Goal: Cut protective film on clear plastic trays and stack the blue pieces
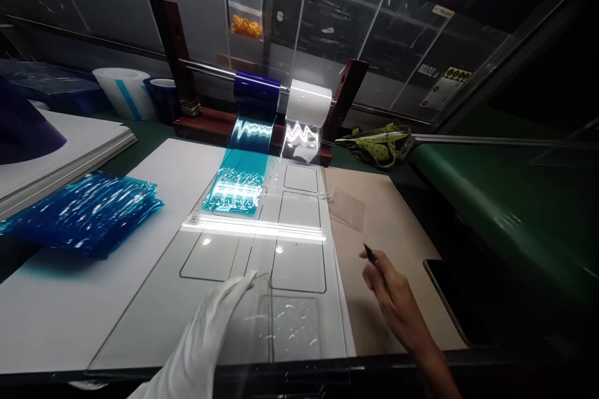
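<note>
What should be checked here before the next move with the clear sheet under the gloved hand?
1. Gloved left hand rests on clear sheet: ok.
2. Right hand holds thin dark tool: ok; tip off the sheet.
3. Sheet lined up with the template outlines: cannot tell.
4. Blue film from blue roll lies flat: ok.
5. Small clear piece lies apart on tan board: ok.

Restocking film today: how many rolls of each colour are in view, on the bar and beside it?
Dark blue rolls: 2, one on the bar, one standing at left
White rolls: 2, one on the bar, one standing at left
Total: 4
</note>
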Demonstrator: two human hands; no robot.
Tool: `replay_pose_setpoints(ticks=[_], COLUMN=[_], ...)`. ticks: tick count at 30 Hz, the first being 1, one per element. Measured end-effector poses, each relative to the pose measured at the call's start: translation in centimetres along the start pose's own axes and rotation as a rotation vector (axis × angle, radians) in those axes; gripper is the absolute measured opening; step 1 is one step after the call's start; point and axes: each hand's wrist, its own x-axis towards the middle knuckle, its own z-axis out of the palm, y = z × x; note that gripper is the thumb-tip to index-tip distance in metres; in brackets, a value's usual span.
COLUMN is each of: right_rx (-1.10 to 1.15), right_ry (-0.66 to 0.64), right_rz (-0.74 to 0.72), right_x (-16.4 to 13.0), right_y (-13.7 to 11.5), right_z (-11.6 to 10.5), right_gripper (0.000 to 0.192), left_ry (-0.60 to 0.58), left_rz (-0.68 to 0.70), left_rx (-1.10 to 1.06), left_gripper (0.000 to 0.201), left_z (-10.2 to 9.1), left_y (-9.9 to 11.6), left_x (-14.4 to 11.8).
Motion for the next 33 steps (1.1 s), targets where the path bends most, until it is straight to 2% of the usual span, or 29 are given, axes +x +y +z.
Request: replay_pose_setpoints(ticks=[2,4,6,8,10,14,17,21,29,33], right_rx=[0.249,0.388,0.433,0.425,0.421,0.463,0.463,0.464,0.542,0.640], right_ry=[-0.078,-0.155,-0.188,-0.166,-0.164,-0.256,-0.256,-0.228,-0.177,-0.243], right_rz=[-0.031,-0.112,-0.189,-0.219,-0.232,-0.193,-0.107,-0.073,-0.126,-0.177], right_x=[-3.2,-6.1,-8.3,-9.8,-10.7,-12.2,-13.1,-13.9,-14.7,-14.4], right_y=[-2.7,-5.2,-7.0,-7.8,-7.7,-6.9,-6.9,-7.2,-5.8,-5.1], right_z=[0.3,0.7,1.4,2.1,2.6,3.1,3.0,2.5,1.9,1.6], right_gripper=[0.032,0.034,0.038,0.040,0.045,0.062,0.059,0.057,0.066,0.067], left_ry=[-0.032,-0.060,-0.085,-0.110,-0.133,-0.162,-0.172,-0.158,-0.119,-0.124], left_rz=[0.046,0.093,0.135,0.176,0.216,0.285,0.319,0.350,0.409,0.480], left_rx=[-0.012,-0.024,-0.035,-0.046,-0.057,-0.070,-0.068,-0.035,0.025,0.055], left_gripper=[0.046,0.050,0.057,0.066,0.072,0.077,0.079,0.075,0.069,0.074], left_z=[0.4,1.0,1.6,2.1,2.4,2.7,2.8,3.2,4.1,4.3], left_y=[-0.1,-0.2,-0.1,0.2,0.5,1.4,2.1,2.9,4.8,5.6], left_x=[0.1,0.0,-0.2,-0.5,-1.0,-1.6,-1.9,-2.0,-1.9,-1.4])
